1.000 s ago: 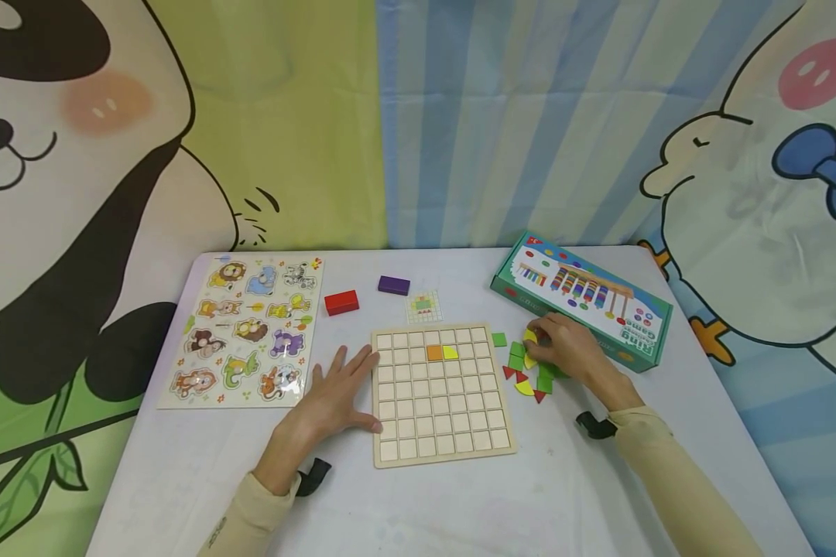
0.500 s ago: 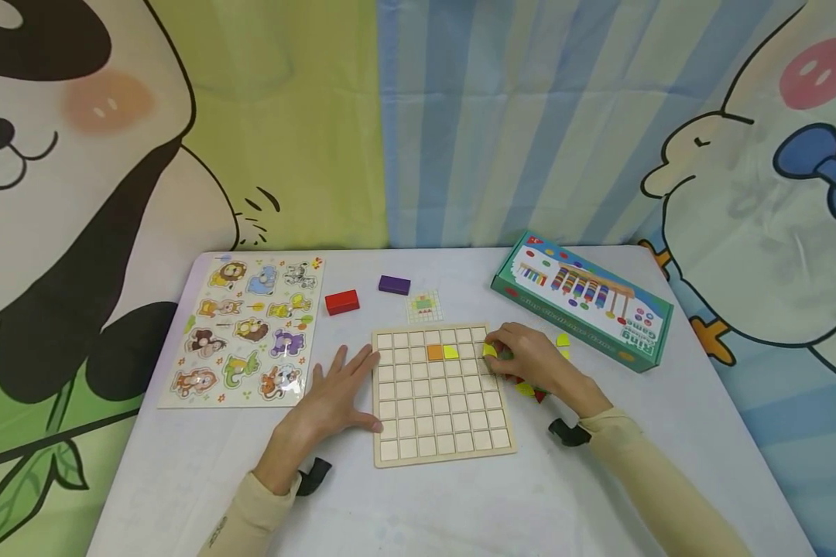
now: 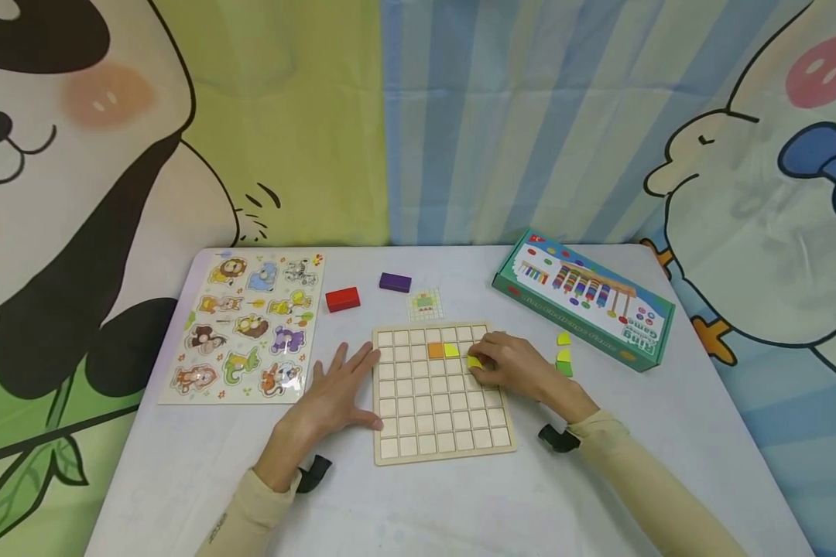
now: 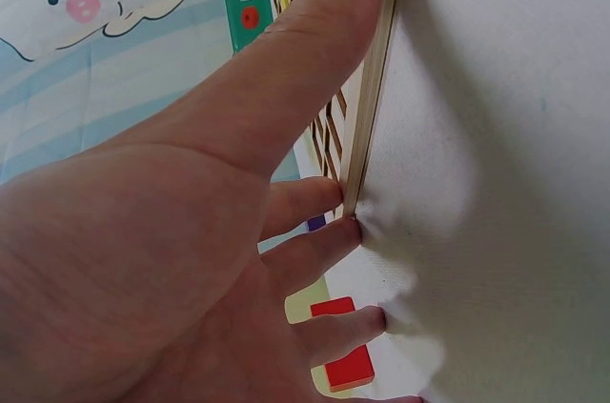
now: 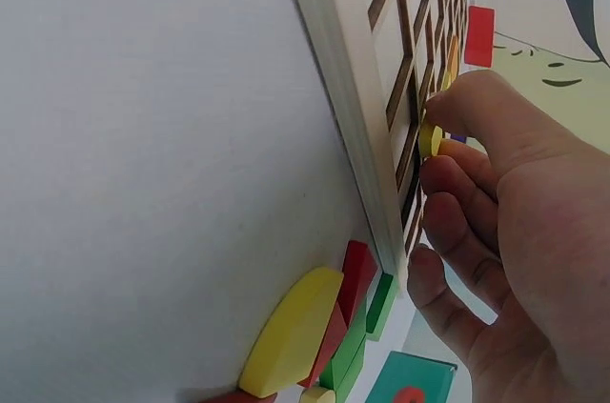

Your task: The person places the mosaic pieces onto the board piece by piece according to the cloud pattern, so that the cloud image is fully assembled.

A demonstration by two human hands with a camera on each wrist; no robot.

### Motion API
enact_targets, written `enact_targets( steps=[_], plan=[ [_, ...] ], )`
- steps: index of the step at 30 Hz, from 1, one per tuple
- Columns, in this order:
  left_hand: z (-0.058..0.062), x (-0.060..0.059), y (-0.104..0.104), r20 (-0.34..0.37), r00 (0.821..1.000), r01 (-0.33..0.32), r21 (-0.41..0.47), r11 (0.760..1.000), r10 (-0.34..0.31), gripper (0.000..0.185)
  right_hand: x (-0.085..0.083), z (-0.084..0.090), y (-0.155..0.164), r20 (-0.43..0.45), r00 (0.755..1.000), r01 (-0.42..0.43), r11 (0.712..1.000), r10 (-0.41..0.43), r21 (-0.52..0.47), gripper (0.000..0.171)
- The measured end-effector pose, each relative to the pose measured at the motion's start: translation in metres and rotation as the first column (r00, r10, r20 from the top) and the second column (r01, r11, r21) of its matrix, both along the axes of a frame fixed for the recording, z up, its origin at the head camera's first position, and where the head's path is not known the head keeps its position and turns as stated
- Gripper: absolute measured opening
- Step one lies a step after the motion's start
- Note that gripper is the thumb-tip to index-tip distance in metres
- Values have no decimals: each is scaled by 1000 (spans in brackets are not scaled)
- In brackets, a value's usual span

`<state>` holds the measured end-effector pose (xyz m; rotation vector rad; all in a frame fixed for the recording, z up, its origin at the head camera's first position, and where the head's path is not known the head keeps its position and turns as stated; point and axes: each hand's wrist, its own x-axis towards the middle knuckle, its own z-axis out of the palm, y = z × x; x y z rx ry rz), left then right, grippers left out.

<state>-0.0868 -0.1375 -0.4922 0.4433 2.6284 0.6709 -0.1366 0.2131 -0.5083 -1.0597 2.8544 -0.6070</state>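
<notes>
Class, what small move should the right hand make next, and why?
Probably seat the pinched yellow piece in a nearby square of the grid board: the right hand holds it over the board, near the orange piece set there, while the left hand touches the opposite edge.

On the green box (image 3: 584, 300), right of the head view: lid lettering (image 3: 639, 334), blurred, apparently "Ring" and "Game"; front-side line (image 3: 570, 321) too blurred to read. On the left sleeve (image 3: 245, 512), lower left: small dark lettering (image 3: 217, 528), illegible.
</notes>
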Motion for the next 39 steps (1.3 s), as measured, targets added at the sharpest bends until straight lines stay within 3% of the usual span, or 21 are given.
enact_targets(
  steps=[9,19,29,39],
  plan=[
    [-1,0,0,-6,1000,4,2,1000,-4,121,1,1,-3,-23,999,-30,999,29,-18,23],
    [1,0,0,0,1000,1,1,1000,-1,121,2,5,-5,53,999,-11,999,12,-31,22],
    [1,-1,0,0,1000,-4,6,1000,4,120,-2,1,-4,199,980,48,987,-18,-150,23],
    [1,-1,1,0,1000,-1,4,1000,1,119,-4,-1,0,189,982,44,989,-17,-141,24]
  ],
)
